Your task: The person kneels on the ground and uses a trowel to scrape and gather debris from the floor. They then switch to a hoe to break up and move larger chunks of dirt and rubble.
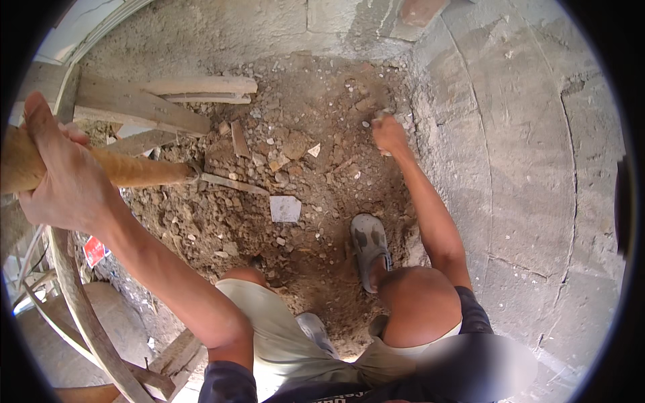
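My left hand (75, 176) is wrapped around the thick wooden handle (146, 170) of a digging tool. A ring joins the handle to a narrow metal blade (234, 184), whose tip points toward the loose soil (216, 211). Beside that tip lies a flat, pale grey tile piece (285, 209). Low at the foot of the wall, my right hand (390, 135) is curled against the soil. It is blurred, and whether something is inside the fingers is unclear. A white triangular shard (314, 150) rests among the stones to its left.
A rough cement wall (524, 151) rises close on the right, and a block wall (252, 35) crosses the far side. Wooden boards (146, 103) jut in from the left. A curved wooden strip (75, 292) stands at lower left. My clog-shod foot (370, 242) is on the soil.
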Demonstrator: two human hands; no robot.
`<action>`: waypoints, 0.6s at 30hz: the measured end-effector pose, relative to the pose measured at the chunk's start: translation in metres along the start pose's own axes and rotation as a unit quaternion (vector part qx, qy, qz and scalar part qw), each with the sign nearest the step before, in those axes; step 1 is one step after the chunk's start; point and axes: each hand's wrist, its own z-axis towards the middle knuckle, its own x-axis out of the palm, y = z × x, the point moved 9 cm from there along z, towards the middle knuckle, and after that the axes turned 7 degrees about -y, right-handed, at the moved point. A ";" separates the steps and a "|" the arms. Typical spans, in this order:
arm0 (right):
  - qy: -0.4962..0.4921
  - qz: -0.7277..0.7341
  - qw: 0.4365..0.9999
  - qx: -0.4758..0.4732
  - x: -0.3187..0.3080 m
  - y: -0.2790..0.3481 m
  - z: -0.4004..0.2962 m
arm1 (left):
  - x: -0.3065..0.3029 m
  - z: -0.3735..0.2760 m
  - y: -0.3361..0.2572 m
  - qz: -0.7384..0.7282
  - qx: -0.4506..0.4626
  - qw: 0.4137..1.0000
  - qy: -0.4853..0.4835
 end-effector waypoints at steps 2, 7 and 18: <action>-0.096 -0.013 0.994 -0.040 -0.012 -0.001 -0.003 | 0.002 -0.005 0.002 -0.008 -0.015 1.000 -0.003; -0.140 -0.008 0.990 0.031 -0.036 -0.022 0.012 | 0.003 -0.007 -0.009 -0.021 -0.026 0.999 -0.019; -0.111 -0.031 0.990 -0.082 0.000 0.015 0.008 | 0.001 -0.005 -0.001 -0.034 -0.039 0.998 -0.025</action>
